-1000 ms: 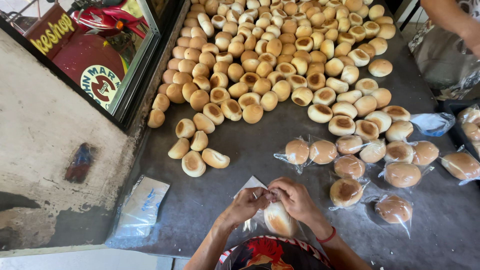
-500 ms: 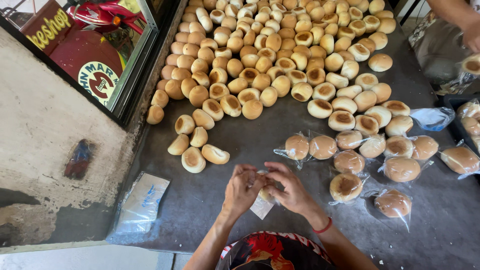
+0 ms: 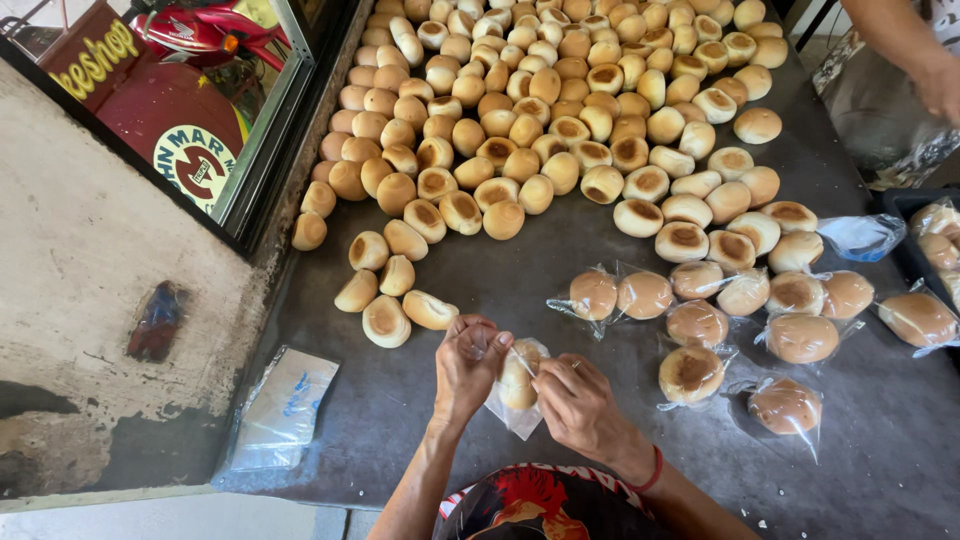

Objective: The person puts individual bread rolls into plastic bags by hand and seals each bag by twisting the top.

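A bakery shop: dark worktable (image 3: pixel 420 440) heaped with bread rolls (image 3: pixel 560 100), some bagged (image 3: pixel 690 372), beside a street-facing window (image 3: pixel 200 110).

Roughly ten bagged buns (image 3: pixel 690 373), countless loose buns (image 3: pixel 503 219).

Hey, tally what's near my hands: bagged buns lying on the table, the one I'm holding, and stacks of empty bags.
Bagged buns lying on the table: about 11
Held bun, in a bag pinched by the left hand and right hand: 1
Stack of empty bags: 1
Total: 13
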